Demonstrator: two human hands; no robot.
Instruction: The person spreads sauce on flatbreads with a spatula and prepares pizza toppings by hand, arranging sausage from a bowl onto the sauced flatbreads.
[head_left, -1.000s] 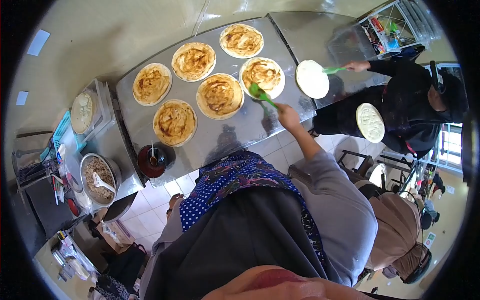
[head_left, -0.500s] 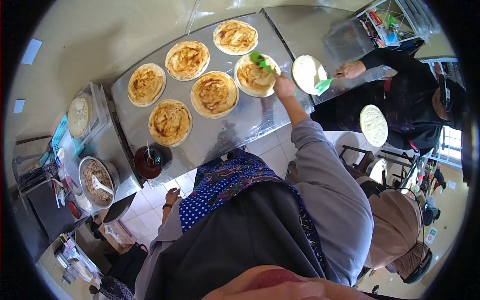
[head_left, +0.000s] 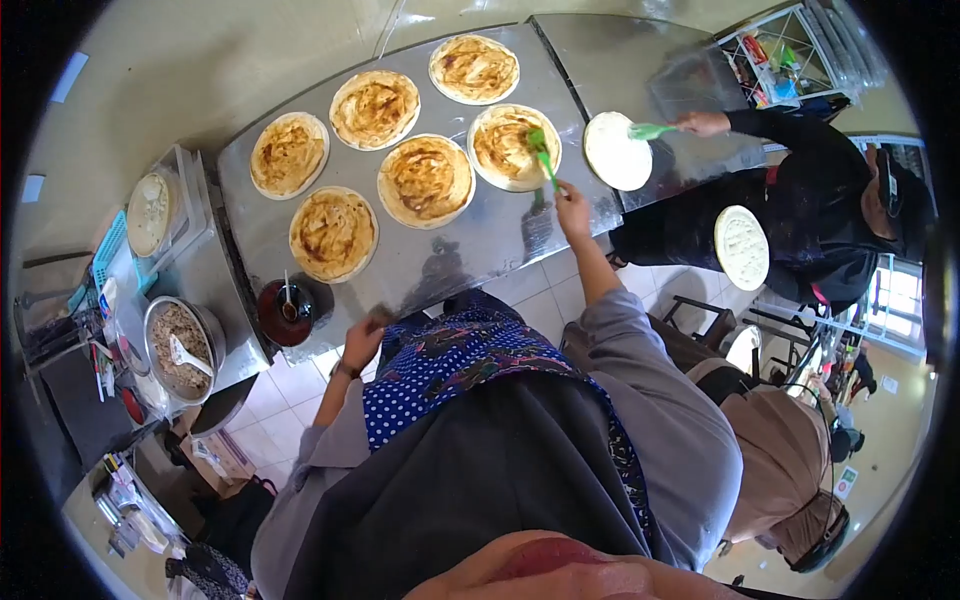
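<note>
My right hand (head_left: 573, 212) is closed around the handle of a green spatula (head_left: 541, 155), whose head rests on the sauced dough round (head_left: 500, 165) at the right of the group. Several other flat rounds with brown sauce, one of them a middle round (head_left: 427, 182), lie on the metal table (head_left: 400, 275). By the table's front edge, close to the apron, is my left hand (head_left: 364, 338); its fingers are blurred. A dark bowl of sauce (head_left: 276, 318) with a spoon in it stands to its left.
At the right a co-worker's hand (head_left: 703, 123) holds a green spatula (head_left: 650, 131) over a plain dough round (head_left: 617, 160). The co-worker also carries another round (head_left: 742, 248). A steel bowl of filling (head_left: 205, 325) stands on the left counter (head_left: 243, 350).
My right hand has drawn back toward the table's front edge with the spatula. My left hand has risen to the table edge. The co-worker's spatula has moved up and back.
</note>
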